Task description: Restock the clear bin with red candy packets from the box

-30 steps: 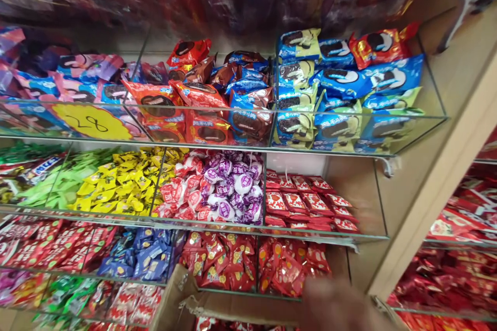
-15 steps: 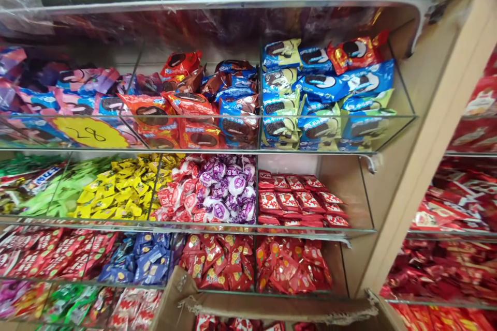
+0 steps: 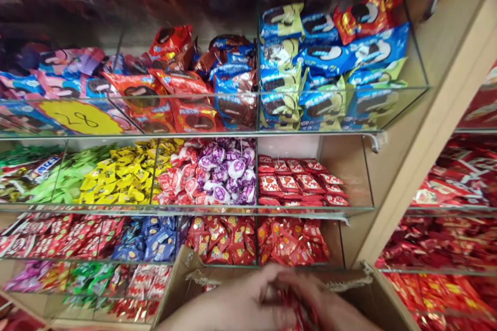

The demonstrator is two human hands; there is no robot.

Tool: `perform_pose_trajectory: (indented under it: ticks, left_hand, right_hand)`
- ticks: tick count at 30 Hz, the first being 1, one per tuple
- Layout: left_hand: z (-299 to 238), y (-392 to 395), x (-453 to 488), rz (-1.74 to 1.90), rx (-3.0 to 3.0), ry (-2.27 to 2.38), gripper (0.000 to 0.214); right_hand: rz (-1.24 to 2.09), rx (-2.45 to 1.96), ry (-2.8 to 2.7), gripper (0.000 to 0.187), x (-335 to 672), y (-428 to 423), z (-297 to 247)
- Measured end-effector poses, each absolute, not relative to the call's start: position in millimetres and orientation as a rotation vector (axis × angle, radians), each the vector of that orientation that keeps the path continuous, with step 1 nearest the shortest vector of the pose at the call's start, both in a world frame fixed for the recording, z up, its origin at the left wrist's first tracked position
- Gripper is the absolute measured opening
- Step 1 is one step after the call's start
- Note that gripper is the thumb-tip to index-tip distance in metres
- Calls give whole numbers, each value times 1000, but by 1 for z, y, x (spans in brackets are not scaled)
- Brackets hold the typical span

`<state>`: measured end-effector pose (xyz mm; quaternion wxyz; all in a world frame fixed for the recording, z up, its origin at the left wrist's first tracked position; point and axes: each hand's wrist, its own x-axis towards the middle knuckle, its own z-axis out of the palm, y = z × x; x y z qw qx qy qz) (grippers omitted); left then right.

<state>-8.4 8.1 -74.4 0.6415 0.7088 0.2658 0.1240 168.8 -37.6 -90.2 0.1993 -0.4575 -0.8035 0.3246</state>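
While both hands meet low over an open cardboard box at the foot of a sweet display, the person's left hand and right hand curl their fingers from either side around a small bunch of red-wrapped packets, a two-sided clasp that seems meant to keep loose, slippery wrappers from spilling; the bunch sits between the palms, just above the box mouth. Above them, glass shelves split by upright glass dividers keep each sort to its own compartment: sandwich-cookie packs in blue, yellow and red stacked highest at the right, yellow candies beside purple and red-white twists on the middle tier, and flat red packets in the right-hand compartment, which is only part filled. A yellow price tag reading 28 is stuck to the front glass at the upper left, where anyone facing the shelves can read it. Motion blur smears both hands, so the exact grip and the print on the packets cannot be made out; the forearms are cut off by the lower edge, the box's contents are almost wholly hidden behind the hands, and reflections veil the topmost shelf
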Motion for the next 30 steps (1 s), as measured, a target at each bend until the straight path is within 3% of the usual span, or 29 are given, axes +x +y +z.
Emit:
perform_pose_trajectory:
  ticks: [3,6,11,14,21,30]
  left_hand:
    - [-74,8,0,560,1388,552,57]
    - [-73,9,4,728,1273,640,43]
    - [-69,11,4,783,1131,749,37]
    - [-70,14,5,764,1218,812,27]
    - [-76,12,4,818,1213,941,33]
    - [-81,20,-2,822,1293,911,38]
  right_hand:
    - [699,-1264,-2128,61,168,-32,-82]
    - [521,-1216,-1948,54,170,-27,-83]
    - [938,-1184,-1631,23,176,-15,-95]
    - [1065,-1103,-1548,25,174,-10,-100]
    - [1223,-1036,-1312,35,156,-14,-102]
    - [1575,-773,-1352,25,166,-11,-101]
